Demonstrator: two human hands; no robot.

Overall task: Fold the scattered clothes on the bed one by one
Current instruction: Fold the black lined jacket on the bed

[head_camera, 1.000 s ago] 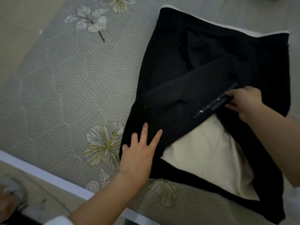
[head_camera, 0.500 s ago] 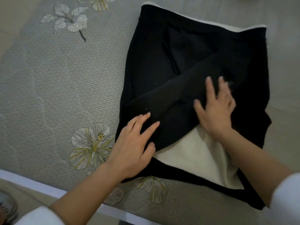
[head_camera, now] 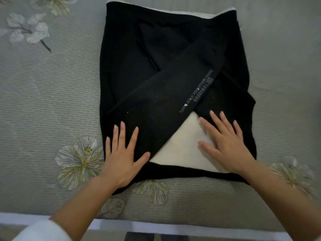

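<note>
A black garment [head_camera: 152, 66] with a cream lining [head_camera: 180, 150] lies flat on the bed, its two sleeves crossed over the front. The upper sleeve [head_camera: 173, 96] runs diagonally and bears pale lettering near its cuff. My left hand [head_camera: 121, 153] rests flat, fingers spread, on the garment's near-left corner. My right hand [head_camera: 225, 145] lies flat with fingers apart, partly on the cream lining and partly on the black fabric at the near right. Neither hand grips anything.
The bed cover [head_camera: 52, 94] is grey-green with ribbed lines and printed pale flowers [head_camera: 78, 160]. The bed's white front edge [head_camera: 111, 225] runs along the bottom of the view. White sleeve cuffs show at my forearms.
My right hand let go of the lettered sleeve cuff and moved down onto the cream lining. My left hand slid to the near-left corner. The view shifted to face the garment squarely.
</note>
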